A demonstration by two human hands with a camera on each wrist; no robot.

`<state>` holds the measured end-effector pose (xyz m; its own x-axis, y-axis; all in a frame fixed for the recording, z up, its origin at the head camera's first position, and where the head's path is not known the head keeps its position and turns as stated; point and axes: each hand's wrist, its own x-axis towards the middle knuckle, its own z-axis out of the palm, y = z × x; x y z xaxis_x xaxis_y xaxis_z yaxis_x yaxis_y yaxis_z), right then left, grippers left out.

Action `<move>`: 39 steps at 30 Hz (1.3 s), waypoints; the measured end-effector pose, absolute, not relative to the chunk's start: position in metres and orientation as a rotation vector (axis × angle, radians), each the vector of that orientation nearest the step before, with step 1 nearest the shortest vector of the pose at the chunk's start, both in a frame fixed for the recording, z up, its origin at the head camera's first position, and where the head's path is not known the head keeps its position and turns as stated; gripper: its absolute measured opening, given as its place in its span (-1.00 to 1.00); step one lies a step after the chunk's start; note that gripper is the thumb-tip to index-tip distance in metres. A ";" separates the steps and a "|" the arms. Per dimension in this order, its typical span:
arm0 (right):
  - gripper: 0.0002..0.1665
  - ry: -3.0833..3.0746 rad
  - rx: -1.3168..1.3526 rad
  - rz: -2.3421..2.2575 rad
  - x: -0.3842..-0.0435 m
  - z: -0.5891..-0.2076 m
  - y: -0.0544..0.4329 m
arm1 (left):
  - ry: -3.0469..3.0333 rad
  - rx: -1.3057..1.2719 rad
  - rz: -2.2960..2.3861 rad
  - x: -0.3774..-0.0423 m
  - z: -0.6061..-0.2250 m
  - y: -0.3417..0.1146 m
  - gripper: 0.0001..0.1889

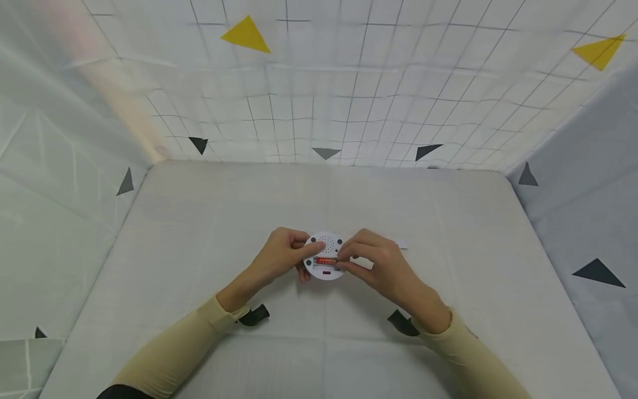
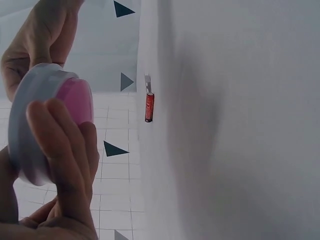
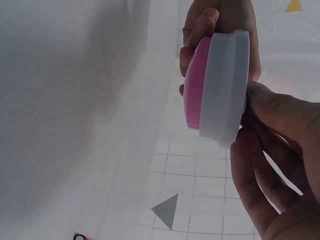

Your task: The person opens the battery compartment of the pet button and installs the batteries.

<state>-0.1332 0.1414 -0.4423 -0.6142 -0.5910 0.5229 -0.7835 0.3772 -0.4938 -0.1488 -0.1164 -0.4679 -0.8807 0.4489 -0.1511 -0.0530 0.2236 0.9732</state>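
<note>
At the left, a person's left hand (image 1: 281,252) keeps a closed grip on a round white device (image 1: 330,240), thumb over the upturned face, fingers underneath. The device is held above the worktop (image 1: 279,194), at the middle. Its face has a cluster of small holes, dark round feet near the rim and a small dark red mark by the near edge. The wrist views show a pink dome on its underside. A red battery (image 1: 325,261) lies across its open compartment. On the right, the right hand (image 1: 381,257) has finger and thumb bent in, pinching the battery's right end and covering that end of the compartment.

Just right of that hand, a small white piece (image 1: 402,244) lies on the worktop, partly hidden by the hand in the head view. The left wrist view shows a loose red cell (image 2: 149,107) near it.

Around them, left to right: a pale side sheet (image 1: 55,221) with dark triangles, a gridded white back sheet (image 1: 309,83) with yellow and dark triangles, and a grey right-hand sheet (image 1: 578,210).
</note>
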 end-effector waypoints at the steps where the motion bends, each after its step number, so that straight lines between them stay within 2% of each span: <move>1: -0.68 -2.371 1.217 1.076 -0.133 -0.443 0.141 | 2.102 0.366 1.698 -0.149 -0.467 -0.116 -0.71; 31: -0.78 -2.367 1.113 1.221 -0.124 -0.446 0.134 | 1.962 0.354 1.799 -0.149 -0.471 -0.117 -0.70; 39: -0.80 -2.339 1.121 1.141 -0.121 -0.443 0.132 | 1.919 0.351 1.822 -0.150 -0.470 -0.118 -0.68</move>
